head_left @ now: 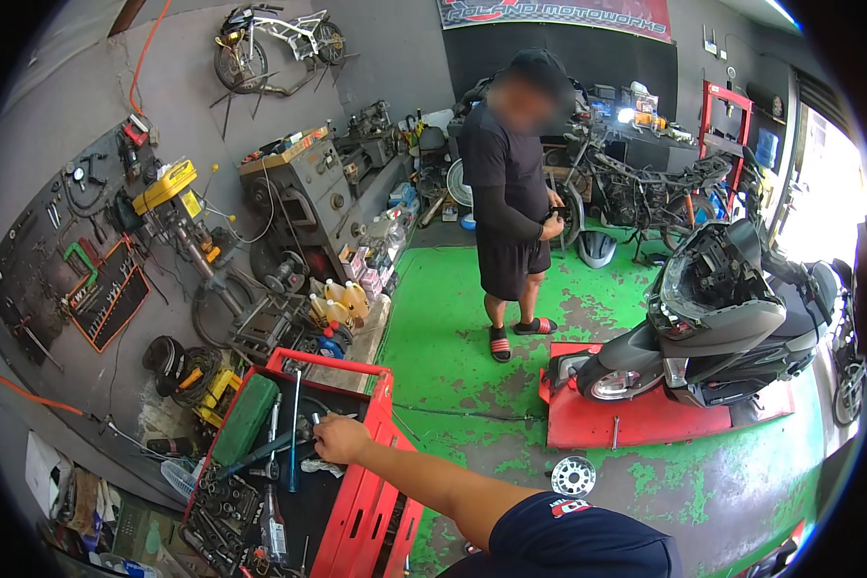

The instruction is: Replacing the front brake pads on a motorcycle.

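My right arm stretches leftward from the lower edge to a red tool cart (pixel 380 400). Over its black top, my right hand (pixel 341 440) is closed, with a small metallic bit at the fingertips that is too small to name. Just below the hand lies a crumpled whitish rag (pixel 321 467). Left of it are a long bar tool with a blue section (pixel 295 429), a chrome ratchet-like tool (pixel 275 433) and a green case (pixel 245 420). Loose sockets and wrenches (pixel 226 506) crowd the cart's near end. My left hand is out of view.
Another person (pixel 511 183) stands ahead, hands together at the waist. A grey scooter (pixel 713 328) rests on a red platform (pixel 588 424) at right. On the green floor lies a slotted metal disc (pixel 573 476). A yellow-topped drill press (pixel 169 188) and pegboard tools line the left wall.
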Motion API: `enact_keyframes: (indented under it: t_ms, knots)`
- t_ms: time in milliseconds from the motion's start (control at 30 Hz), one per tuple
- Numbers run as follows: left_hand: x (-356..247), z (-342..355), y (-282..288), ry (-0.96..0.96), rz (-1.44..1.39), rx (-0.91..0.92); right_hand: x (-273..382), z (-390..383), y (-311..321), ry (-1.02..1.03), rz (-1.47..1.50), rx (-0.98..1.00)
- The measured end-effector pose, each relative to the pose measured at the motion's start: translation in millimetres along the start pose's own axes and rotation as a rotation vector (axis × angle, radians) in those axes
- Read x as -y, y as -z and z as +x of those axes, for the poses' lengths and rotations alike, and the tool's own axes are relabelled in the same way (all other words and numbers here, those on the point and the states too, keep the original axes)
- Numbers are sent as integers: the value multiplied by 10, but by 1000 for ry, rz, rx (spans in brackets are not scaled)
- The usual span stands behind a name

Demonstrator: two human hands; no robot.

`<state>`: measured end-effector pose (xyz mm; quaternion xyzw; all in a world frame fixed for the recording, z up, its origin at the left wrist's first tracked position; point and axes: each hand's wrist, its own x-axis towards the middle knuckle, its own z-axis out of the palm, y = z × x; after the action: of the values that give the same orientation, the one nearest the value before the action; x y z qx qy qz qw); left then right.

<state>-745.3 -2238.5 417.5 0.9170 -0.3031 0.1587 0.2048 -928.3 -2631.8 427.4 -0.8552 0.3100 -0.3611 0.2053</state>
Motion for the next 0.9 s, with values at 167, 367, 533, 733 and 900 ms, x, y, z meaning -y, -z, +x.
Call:
enact_keyframes:
  t_ms: [167,367,533,733,900]
  knots:
    - [185,38,-110,-252,293,-26,8,-2,-1,-15,-16,15]
    - [24,92,15,-159,96,-79,10,-1,3,-28,-32,29]
    - [-38,70,49,81,-92,61,-2,-2,-17,-30,-38,39]
    - [285,171,-135,-646,648,-354,-16,3,-44,-25,-36,20]
    - [88,59,-108,79,-198,18,-16,5,-34,-13,-20,-10]
